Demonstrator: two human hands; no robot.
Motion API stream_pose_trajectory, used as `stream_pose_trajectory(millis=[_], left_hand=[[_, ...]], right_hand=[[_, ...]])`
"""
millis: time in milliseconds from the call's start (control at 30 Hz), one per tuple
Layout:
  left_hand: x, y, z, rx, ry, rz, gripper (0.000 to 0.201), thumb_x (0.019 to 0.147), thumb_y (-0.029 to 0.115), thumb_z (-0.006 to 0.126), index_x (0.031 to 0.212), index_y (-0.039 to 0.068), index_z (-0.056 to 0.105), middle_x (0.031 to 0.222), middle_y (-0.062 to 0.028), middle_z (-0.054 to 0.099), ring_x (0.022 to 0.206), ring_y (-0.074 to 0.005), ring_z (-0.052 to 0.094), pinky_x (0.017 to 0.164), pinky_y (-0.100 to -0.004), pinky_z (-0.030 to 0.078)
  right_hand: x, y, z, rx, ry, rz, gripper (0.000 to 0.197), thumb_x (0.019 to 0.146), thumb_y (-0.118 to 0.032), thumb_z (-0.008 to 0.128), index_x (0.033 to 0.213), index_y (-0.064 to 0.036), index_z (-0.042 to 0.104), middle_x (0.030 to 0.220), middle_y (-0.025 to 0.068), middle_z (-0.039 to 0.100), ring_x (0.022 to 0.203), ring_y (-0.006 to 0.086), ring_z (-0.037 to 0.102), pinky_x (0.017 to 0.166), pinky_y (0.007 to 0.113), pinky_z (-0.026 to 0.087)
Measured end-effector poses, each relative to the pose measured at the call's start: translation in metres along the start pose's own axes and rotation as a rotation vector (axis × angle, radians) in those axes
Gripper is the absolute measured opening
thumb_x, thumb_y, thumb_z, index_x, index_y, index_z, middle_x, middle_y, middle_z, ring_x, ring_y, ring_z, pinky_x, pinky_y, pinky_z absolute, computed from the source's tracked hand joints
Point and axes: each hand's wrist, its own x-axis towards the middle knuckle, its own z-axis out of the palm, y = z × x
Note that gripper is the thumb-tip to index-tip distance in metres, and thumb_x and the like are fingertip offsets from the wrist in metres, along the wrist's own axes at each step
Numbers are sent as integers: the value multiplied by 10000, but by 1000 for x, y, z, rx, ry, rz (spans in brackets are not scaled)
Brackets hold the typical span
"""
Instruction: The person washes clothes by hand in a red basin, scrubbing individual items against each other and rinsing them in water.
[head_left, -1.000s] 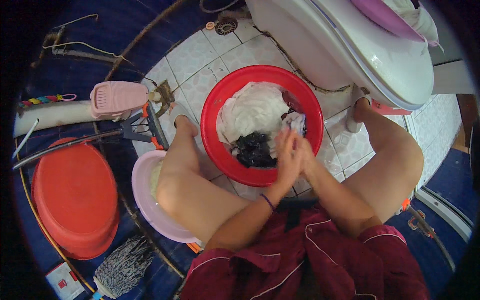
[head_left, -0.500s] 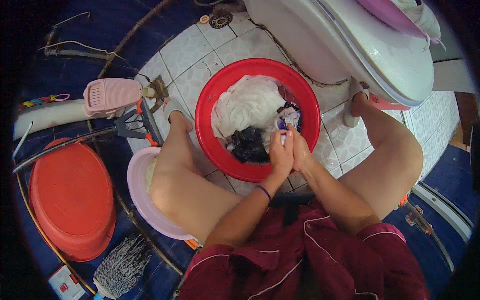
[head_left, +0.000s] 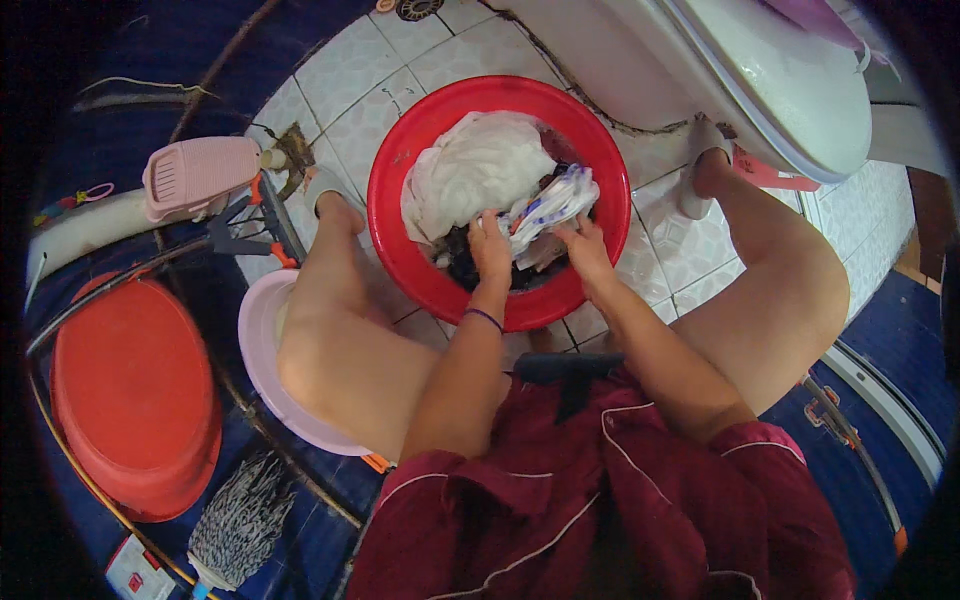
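Observation:
A red basin (head_left: 385,240) stands between my legs with wet laundry in it. My left hand (head_left: 490,258) is over its near part, fingers closed on the left edge of a white cloth (head_left: 552,208) with blue and orange marks. On the cloth's right lower side, my right hand (head_left: 588,256) grips it, fingertips partly hidden by the folds. The cloth is loosely bunched between both hands. A large white cloth (head_left: 480,165) fills the basin's far left. Dark cloth (head_left: 462,268) lies in the near part, partly under my left hand.
A lilac basin (head_left: 258,345) is beside my left leg, with an overturned red tub (head_left: 135,390) farther left. A mop head (head_left: 240,525) lies near it. A pink slipper-shaped washboard (head_left: 200,178) rests at the left. The white toilet (head_left: 780,100) stands far right.
My hands have moved apart, and the cloth squeezed between them is now loosened and spread wider. My left hand has shifted left. The whole view has shifted slightly.

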Motion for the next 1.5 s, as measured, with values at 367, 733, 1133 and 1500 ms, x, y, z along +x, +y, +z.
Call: stream_pose_trajectory(millis=[367, 733, 1133, 1500], left_hand=[[-5, -44, -14, 899, -451, 241, 379, 673, 54, 512, 1028, 182, 476, 1050, -119, 349, 953, -353, 384, 773, -423, 380], [-121, 80, 6, 115, -323, 602, 267, 618, 119, 529, 880, 85, 488, 912, -134, 456, 863, -343, 429, 757, -386, 341], [-120, 80, 18, 31, -279, 597, 318, 713, 76, 424, 1022, 9, 451, 1090, -179, 421, 1070, -279, 359, 920, -343, 232], [-115, 56, 36, 123, -289, 604, 465, 809, 285, 338, 1190, 20, 303, 1244, -206, 224, 1176, -315, 175, 961, -336, 134]], right_hand=[[-15, -5, -1, 220, -156, 373, 595, 725, -304, 499, 1213, -112, 219, 1161, 129, 339, 956, 247, 414, 739, 338, 380], [12, 23, -11, 1066, -426, 456, 492, 733, -441, 451, 980, -16, 439, 989, 154, 499, 879, 277, 493, 765, 421, 401], [-3, 1, -13, 1110, -313, 250, 260, 783, -261, 381, 885, -47, 488, 821, 93, 528, 760, 217, 526, 675, 338, 433], [-25, -44, -20, 818, -241, 301, 292, 799, -192, 328, 1053, -82, 424, 1014, 79, 462, 932, 190, 446, 798, 343, 355]])
